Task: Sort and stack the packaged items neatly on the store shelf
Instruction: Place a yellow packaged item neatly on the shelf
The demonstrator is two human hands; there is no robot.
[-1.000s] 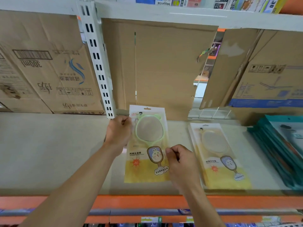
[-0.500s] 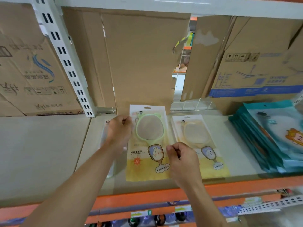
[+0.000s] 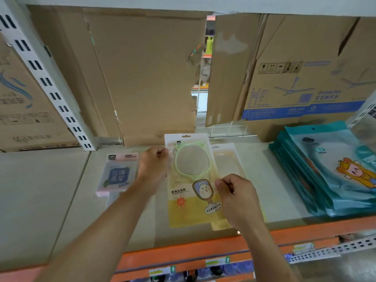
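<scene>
On the pale shelf board (image 3: 40, 190), just above its orange front edge (image 3: 183, 255), both hands are holding a yellow mirror package (image 3: 191, 192) printed with a green-rimmed mirror and a cartoon rabbit. The left hand (image 3: 152, 165) is pinching the package's upper left edge with curled fingers, while the right hand (image 3: 237, 197) is pinching its right edge lower down between thumb and bent fingers. The package is overlapping a second yellow package (image 3: 227, 161) lying on the board to its right, and it is covering most of that one; the frame is blurred here, so it may be resting on the lower package or hanging just above it. The left forearm is crossing in front of a pink package (image 3: 118, 174) that is lying flat to the left, hiding its right side. To the right, well apart from the hands, a tall stack of teal packages (image 3: 317, 176) is sitting on the board. Behind everything, a flattened cardboard sheet (image 3: 146, 74) and a cardboard box with a fan drawing (image 3: 305, 78) are standing against the back, with a narrow gap between them and a white wire rail (image 3: 227, 130) running along the base. A white slotted upright (image 3: 46, 82) is rising at the left, in front of another printed carton (image 3: 24, 110).
</scene>
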